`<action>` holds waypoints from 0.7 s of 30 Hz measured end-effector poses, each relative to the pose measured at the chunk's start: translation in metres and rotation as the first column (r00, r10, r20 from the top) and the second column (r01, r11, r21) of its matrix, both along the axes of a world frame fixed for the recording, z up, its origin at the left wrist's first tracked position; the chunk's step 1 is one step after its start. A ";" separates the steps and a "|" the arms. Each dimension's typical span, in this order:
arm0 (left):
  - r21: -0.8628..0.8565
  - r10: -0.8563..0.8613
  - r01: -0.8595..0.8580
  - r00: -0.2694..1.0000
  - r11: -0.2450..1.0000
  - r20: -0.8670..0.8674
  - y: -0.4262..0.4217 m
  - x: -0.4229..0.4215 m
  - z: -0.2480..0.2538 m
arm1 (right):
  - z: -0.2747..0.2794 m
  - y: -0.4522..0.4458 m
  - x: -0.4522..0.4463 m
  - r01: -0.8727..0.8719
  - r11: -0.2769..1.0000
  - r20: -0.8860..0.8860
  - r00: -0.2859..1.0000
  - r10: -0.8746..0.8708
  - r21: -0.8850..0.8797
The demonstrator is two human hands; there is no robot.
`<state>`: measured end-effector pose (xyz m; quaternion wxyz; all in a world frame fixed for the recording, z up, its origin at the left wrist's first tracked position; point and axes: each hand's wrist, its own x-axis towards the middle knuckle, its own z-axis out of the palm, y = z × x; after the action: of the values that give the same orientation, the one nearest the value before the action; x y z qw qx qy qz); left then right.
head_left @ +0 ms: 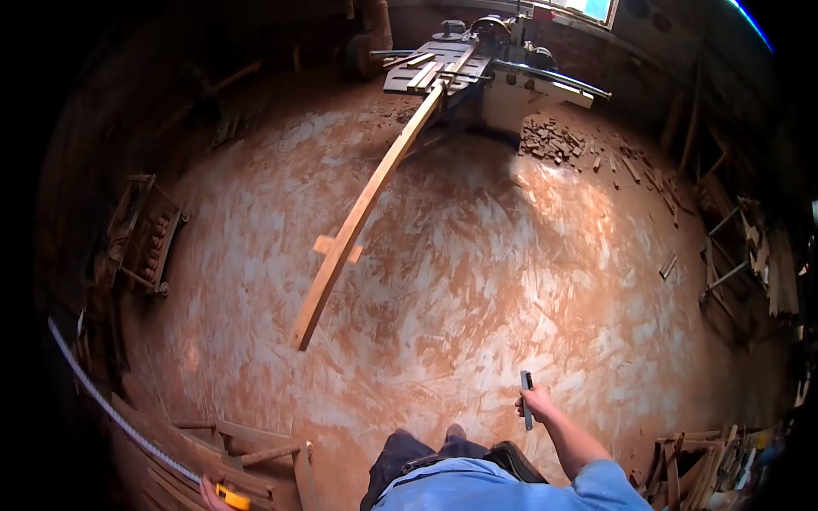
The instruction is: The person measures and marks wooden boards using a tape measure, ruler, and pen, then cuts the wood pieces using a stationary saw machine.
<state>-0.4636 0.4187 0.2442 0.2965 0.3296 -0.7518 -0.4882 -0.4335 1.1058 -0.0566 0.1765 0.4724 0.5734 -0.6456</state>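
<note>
My right hand (535, 402) is closed around a flat grey tool with a dark upper part (526, 400), held upright over the dusty floor; what kind of tool it is I cannot make out for sure. At the lower left edge my left hand (213, 494), only partly in view, is closed at a yellow tape measure (232, 497). A long pale tape blade (128, 423) runs up and left along the stacked wood there. Ahead, a long wooden beam (366, 204) slopes from the machine table down toward the floor, with a short crosspiece (325, 245) beneath it.
A machine with a slotted table (400, 79) stands at the far end. Wood offcuts (554, 140) lie beside it. A cart (141, 234) is at the left, a metal-framed rack (724, 272) at the right. Wooden frames (256, 451) and scrap wood (694, 464) flank me.
</note>
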 end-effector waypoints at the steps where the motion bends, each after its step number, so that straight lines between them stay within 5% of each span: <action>1: 0.045 -0.073 0.075 0.996 0.996 -0.043 0.019 -0.038 -0.003 | 0.003 0.015 -0.013 0.040 0.999 -0.018 0.999 -0.040 -0.009; 2: 0.091 -0.142 0.150 0.986 0.984 -0.087 0.038 -0.076 -0.005 | 0.010 0.026 -0.023 0.083 0.996 -0.032 0.996 -0.083 -0.020; 3: 0.355 -0.138 0.162 0.986 0.921 -0.092 0.043 -0.119 -0.011 | 0.014 0.038 -0.031 0.127 0.992 -0.043 0.991 -0.128 -0.026; 9: 0.446 -0.462 0.498 0.865 0.744 -0.195 0.180 -0.362 -0.057 | 0.032 0.117 -0.044 0.399 0.915 0.030 0.916 -0.401 0.053; 12: 0.522 -0.584 0.598 0.783 0.608 -0.215 0.262 -0.487 -0.069 | -0.008 0.170 -0.009 0.523 0.852 0.100 0.849 -0.519 -0.011; 14: 0.567 -0.630 0.637 0.737 0.523 -0.246 0.324 -0.564 -0.069 | 0.029 0.171 -0.032 0.672 0.737 0.110 0.729 -0.675 0.070; 15: 0.586 -0.656 0.652 0.711 0.482 -0.252 0.347 -0.601 -0.071 | -0.012 0.194 -0.011 0.633 0.764 0.092 0.759 -0.645 0.127; 17: 0.587 -0.725 0.691 0.645 0.421 -0.240 0.400 -0.670 -0.062 | 0.132 0.157 -0.115 0.551 0.827 0.118 0.819 -0.561 0.114; 21: 0.550 -0.776 0.764 0.556 0.337 -0.298 0.487 -0.799 -0.091 | 0.012 0.217 -0.123 0.397 0.917 -0.007 0.918 -0.397 0.022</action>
<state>-1.2622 0.9056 0.1531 -0.1032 0.0178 -0.6106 -0.7850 -0.5561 1.3230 -0.0448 0.0357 0.5801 0.4732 -0.6621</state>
